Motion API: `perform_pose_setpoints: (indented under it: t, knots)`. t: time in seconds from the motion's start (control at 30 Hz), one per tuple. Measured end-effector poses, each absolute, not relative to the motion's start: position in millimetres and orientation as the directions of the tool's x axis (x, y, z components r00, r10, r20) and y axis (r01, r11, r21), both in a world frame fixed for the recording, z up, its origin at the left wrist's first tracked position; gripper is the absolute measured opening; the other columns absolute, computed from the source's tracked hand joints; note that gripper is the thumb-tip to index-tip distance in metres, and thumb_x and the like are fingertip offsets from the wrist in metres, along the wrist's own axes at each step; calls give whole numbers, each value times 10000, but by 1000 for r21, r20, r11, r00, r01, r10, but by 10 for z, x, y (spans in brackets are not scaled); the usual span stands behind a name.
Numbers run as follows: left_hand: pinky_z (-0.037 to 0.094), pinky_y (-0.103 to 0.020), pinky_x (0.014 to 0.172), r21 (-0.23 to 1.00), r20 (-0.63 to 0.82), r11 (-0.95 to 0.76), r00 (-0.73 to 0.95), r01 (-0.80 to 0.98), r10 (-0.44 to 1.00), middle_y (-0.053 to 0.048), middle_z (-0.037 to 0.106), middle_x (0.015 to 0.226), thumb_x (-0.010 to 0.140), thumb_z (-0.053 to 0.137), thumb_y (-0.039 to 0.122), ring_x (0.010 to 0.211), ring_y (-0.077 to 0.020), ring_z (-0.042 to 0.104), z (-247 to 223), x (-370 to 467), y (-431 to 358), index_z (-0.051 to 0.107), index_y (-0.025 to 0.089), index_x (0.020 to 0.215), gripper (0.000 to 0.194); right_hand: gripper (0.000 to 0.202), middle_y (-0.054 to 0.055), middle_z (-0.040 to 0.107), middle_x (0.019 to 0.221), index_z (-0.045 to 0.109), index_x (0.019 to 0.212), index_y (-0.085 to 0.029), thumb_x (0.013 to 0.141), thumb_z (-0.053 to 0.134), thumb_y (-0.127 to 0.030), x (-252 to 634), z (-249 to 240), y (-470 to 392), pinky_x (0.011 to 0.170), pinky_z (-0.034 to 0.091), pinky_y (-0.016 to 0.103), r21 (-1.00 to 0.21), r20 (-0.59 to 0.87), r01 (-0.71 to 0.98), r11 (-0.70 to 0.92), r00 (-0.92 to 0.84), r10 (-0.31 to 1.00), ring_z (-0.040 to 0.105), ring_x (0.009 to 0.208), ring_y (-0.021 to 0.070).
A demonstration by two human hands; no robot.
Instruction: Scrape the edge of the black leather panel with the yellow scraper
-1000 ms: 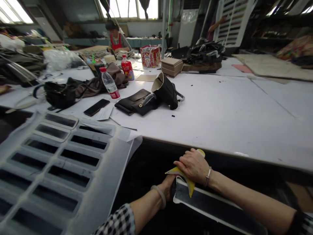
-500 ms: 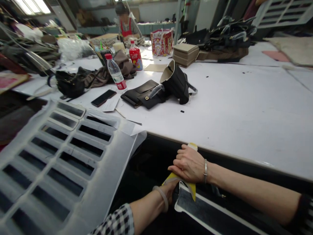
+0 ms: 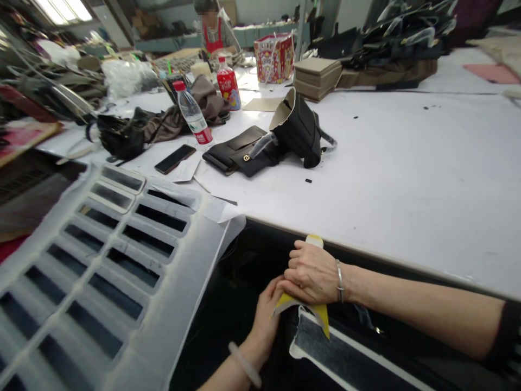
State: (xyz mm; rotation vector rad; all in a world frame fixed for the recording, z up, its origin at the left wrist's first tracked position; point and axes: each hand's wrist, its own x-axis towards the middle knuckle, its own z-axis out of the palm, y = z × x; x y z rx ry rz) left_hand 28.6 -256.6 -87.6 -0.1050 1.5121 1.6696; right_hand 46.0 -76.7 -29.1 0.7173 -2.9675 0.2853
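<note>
My right hand (image 3: 311, 271) is closed around a yellow and pale grey tool (image 3: 306, 307). Its rounded top sticks out above my fist, and a crescent-shaped lower end spreads out below. My left hand (image 3: 266, 309) is just left of it, fingers fairly straight and reaching up to the right hand and the tool's left tip; their ends are partly hidden. Below the tool lies a black leather-like piece with white edges (image 3: 342, 350), probably part of a bag. Its far end touches or nearly touches the crescent. Dark material around it is hard to make out.
At left, a white slotted plastic crate (image 3: 87, 285) stands close to my left arm. The white table (image 3: 407, 179) carries a black bag (image 3: 299, 127), a phone (image 3: 175, 158), a water bottle (image 3: 193, 114), a red bottle (image 3: 228, 84) and stacked boards (image 3: 315, 79). A person (image 3: 214, 32) sits beyond.
My left hand has come out from under the yellow tool and moved left, its fingers now straighter. My right hand keeps its grip on the tool. The view has shifted slightly.
</note>
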Motion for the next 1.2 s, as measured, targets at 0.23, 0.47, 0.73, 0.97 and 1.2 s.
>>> perform_pose_setpoints:
  t: [0.23,0.47,0.73,0.97,1.2]
  knots:
    - [501,-276,883,900,-373,433,-609,-53,700,-45,743,1100,814,708,408,986,-218,673,-182,158,-2817,504,176,1403,665,525,44,617,554,580,600,-187,1023,365,-413,448,-280,-775,672,215,383,-177,95,-461,869,-887,-451,490,560,163]
    - [354,-204,579,859,-451,508,-557,-59,698,62,541,657,826,663,313,629,-97,442,-161,217,-2728,648,173,792,145,532,43,633,566,587,601,-192,1029,345,-396,465,-264,-770,677,214,388,-198,85,-464,863,-886,-457,492,558,168]
    - [335,-224,614,810,-378,550,-535,205,756,51,537,672,911,552,333,612,-94,455,-114,238,-2757,568,193,791,184,533,42,647,580,601,613,-194,1032,340,-394,448,-229,-767,677,205,389,-188,60,-486,853,-873,-484,512,554,177]
    - [346,-274,610,731,-371,575,-492,368,787,-9,596,697,960,426,358,607,-147,553,-125,253,-2751,509,211,808,227,548,48,632,556,593,611,-197,1036,315,-403,460,-258,-730,681,210,390,-183,41,-506,843,-860,-508,507,540,178]
    - [389,-298,643,712,-400,563,-417,420,816,-78,674,823,990,353,370,681,-191,637,-82,254,-2730,536,199,904,265,535,64,641,569,593,607,-188,1030,341,-394,522,-248,-716,681,200,393,-187,39,-483,855,-874,-485,515,555,180]
